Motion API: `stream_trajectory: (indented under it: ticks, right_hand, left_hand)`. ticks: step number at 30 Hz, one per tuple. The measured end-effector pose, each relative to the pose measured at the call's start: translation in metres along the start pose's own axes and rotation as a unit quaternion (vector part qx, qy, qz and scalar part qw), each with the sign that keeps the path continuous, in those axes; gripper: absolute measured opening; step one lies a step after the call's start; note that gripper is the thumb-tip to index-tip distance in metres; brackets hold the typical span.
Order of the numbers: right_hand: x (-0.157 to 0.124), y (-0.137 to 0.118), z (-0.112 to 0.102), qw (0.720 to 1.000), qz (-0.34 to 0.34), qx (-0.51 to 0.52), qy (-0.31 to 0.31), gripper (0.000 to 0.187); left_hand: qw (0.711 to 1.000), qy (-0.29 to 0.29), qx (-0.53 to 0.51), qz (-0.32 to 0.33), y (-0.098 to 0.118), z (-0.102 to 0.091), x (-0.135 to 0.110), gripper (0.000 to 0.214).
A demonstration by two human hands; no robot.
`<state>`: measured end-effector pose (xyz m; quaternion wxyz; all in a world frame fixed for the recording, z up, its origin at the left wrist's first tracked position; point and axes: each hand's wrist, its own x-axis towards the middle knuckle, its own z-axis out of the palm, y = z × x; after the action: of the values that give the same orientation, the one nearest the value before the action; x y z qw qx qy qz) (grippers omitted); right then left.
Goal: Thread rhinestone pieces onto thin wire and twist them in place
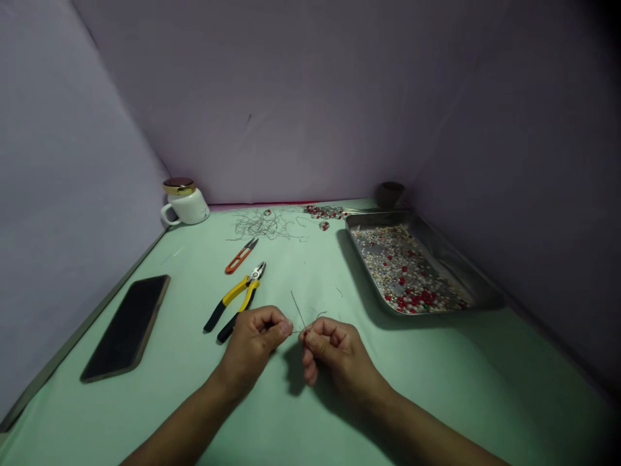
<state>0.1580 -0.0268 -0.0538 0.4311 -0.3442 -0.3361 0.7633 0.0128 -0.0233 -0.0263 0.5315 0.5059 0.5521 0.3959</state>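
Low over the green cloth, my left hand (pixel 259 340) pinches the end of a thin wire (pixel 297 308) between thumb and forefinger. Close on its right, my right hand (pixel 334 349) is closed in a pinch on a small red bead (pixel 305 333) where wires cross. One wire end sticks up and to the left from this pinch; another bends off to the right. The fingertips cover most of the bead. Yellow-and-black pliers (pixel 240 299) lie just beyond my left hand, with orange thread snips (pixel 241 257) above them.
A metal tray (pixel 376 288) of white, clear and red beads stands at right. Behind lie tangled wire (pixel 262 224) and a cluster of beaded pieces (pixel 323 212). A phone (pixel 127 327) lies at left, a lidded white mug (pixel 187 206) back left, a dark pot (pixel 389 193) back right.
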Motion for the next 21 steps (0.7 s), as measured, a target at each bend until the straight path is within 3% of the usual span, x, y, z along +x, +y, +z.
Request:
stream_trajectory:
  ticks: [6, 9, 12, 16, 21]
  right_hand:
    - [-0.006, 0.005, -0.004, 0.977, 0.118, 0.060, -0.166, 0.026]
    - [-0.008, 0.007, -0.005, 0.958, 0.176, 0.077, -0.214, 0.026]
    - [-0.008, 0.005, -0.006, 0.945, 0.209, 0.083, -0.236, 0.027]
    - [-0.007, 0.002, -0.006, 0.950, 0.210, 0.063, -0.223, 0.025]
    - [-0.005, 0.001, -0.006, 0.954, 0.208, 0.042, -0.213, 0.023]
  left_hand:
    - [0.989, -0.100, -0.013, 0.110, 0.000, 0.000, -0.001, 0.020]
    - [0.978, -0.128, -0.033, 0.160, -0.002, 0.003, -0.003, 0.019]
    - [0.976, -0.152, -0.050, 0.147, -0.006, 0.005, -0.003, 0.018]
    - [0.970, -0.201, -0.076, 0.113, -0.010, 0.001, 0.003, 0.017]
    - [0.974, -0.181, -0.064, 0.123, -0.002, -0.008, 0.006, 0.019]
